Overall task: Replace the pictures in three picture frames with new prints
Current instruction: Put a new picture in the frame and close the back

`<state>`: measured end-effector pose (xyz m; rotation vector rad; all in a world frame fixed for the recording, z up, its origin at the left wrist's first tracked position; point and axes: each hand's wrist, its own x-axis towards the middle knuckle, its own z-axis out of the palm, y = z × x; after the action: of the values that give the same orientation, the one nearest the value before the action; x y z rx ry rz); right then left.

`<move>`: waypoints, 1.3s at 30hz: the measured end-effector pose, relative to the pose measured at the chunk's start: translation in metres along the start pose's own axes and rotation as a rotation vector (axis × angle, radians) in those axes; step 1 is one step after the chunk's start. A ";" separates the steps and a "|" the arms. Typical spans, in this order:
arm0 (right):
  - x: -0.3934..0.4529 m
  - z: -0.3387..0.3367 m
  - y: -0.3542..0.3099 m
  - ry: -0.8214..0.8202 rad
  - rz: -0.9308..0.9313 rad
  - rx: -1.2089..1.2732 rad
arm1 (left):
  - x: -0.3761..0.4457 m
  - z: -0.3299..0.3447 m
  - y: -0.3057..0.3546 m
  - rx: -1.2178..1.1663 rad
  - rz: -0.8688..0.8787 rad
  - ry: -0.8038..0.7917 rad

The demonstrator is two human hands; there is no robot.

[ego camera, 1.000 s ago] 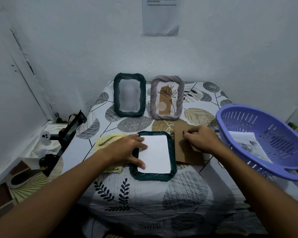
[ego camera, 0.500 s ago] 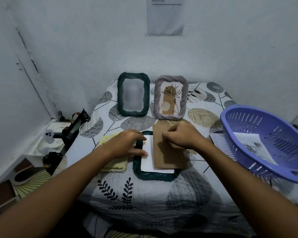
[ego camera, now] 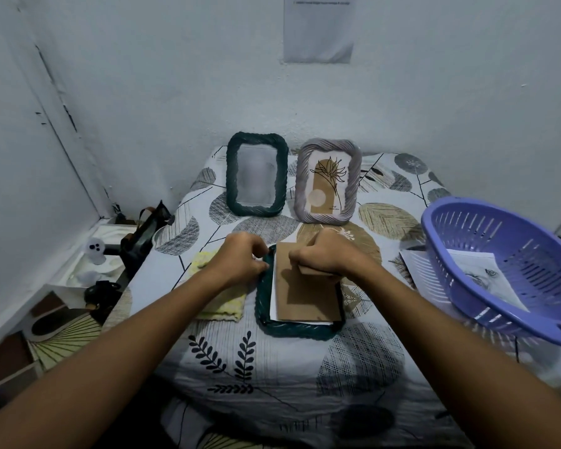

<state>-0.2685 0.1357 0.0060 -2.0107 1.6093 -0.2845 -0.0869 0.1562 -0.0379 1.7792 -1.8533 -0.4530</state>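
A dark green frame (ego camera: 292,330) lies face down in the middle of the table. A white print (ego camera: 274,294) sits in it, mostly covered by a brown backing board (ego camera: 308,299). My right hand (ego camera: 324,256) grips the board's folding stand near its top edge. My left hand (ego camera: 240,259) holds the frame's top left corner with curled fingers. Two more frames stand upright against the wall: a dark green one (ego camera: 257,178) with a blurred picture and a grey one (ego camera: 327,181) with a plant drawing.
A purple plastic basket (ego camera: 512,267) holding a print (ego camera: 481,270) tilts at the right, another print (ego camera: 413,262) beside it. A yellow cloth (ego camera: 221,303) lies left of the flat frame. A black stand (ego camera: 136,251) and white tray sit at the left table edge.
My right hand has carried the brown backing board from the right of the flat frame leftwards onto the white print. My left hand has shifted up from the frame's left side to its top left corner.
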 end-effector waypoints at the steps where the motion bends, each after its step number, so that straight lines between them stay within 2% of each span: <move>1: -0.001 0.003 0.000 0.000 0.004 0.007 | 0.001 0.001 0.000 0.009 -0.006 -0.007; 13: 0.000 0.015 -0.005 -0.022 0.066 0.047 | 0.000 0.002 0.004 0.046 -0.053 -0.072; 39: 0.003 0.042 0.010 0.075 0.040 -0.130 | -0.001 0.003 0.005 0.070 -0.064 -0.089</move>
<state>-0.2554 0.1428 -0.0347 -2.0838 1.7531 -0.2492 -0.0929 0.1569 -0.0370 1.8976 -1.8984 -0.5050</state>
